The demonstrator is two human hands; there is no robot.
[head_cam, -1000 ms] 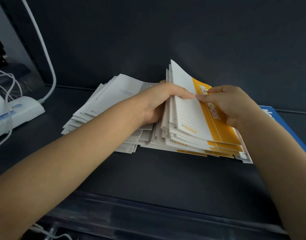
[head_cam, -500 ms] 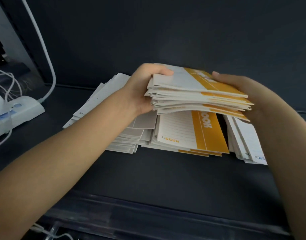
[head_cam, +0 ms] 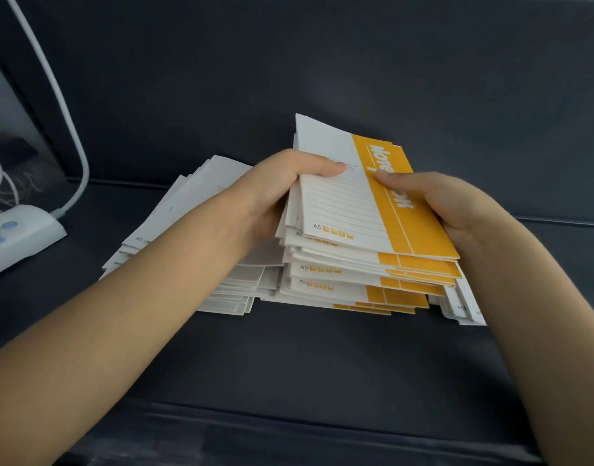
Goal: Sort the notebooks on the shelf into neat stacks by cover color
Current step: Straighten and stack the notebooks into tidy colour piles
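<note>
Both hands hold one bundle of yellow notebooks (head_cam: 342,210) over the yellow stack (head_cam: 356,292), which lies on the dark shelf (head_cam: 305,361). The left hand (head_cam: 275,193) grips the left edge of the bundle, with its thumb lying flat across the lined white part of the top cover. The right hand (head_cam: 440,210) grips the right side, with its thumb pressed on the yellow band where the title is printed. The bundle is tilted, with its far edge raised and its near edge low, close above the yellow stack. I cannot tell whether the two touch.

Just to the left of the yellow stack lies a grey pile (head_cam: 194,203) of notebooks, fanned out and uneven, partly hidden by the left forearm. Just to the right of the yellow stack a few white notebooks (head_cam: 464,306) show beside the right wrist. Far to the left of the yellow stack a white power strip (head_cam: 19,233) sits on the shelf, and a white cable (head_cam: 65,105) rises from it along the dark back wall (head_cam: 356,62).
</note>
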